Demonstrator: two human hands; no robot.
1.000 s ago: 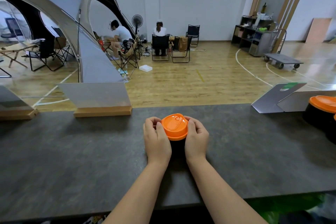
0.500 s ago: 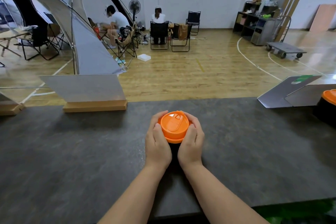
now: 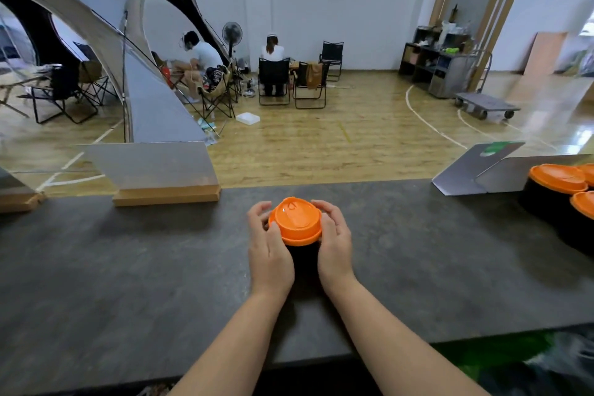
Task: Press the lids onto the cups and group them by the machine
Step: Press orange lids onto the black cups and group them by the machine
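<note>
A black cup (image 3: 302,254) with an orange lid (image 3: 296,222) stands upright in the middle of the dark counter (image 3: 128,267). My left hand (image 3: 268,244) curls round the lid's left side, thumb at its rim. My right hand (image 3: 334,241) curls round the right side, fingers over the far rim. Most of the cup's body is hidden between my hands. At the right edge stand three more black cups with orange lids (image 3: 557,178), close together.
A clear sign in a wooden base (image 3: 165,194) stands at the counter's far left edge, another wooden base (image 3: 19,201) further left. Grey folded card stands (image 3: 475,170) sit at the far right, behind the lidded cups. Beyond the counter are people on folding chairs.
My fingers have spread a little wider round the lid and the lid's spout has turned. The view has swung back right, so more lidded cups show at the right edge.
</note>
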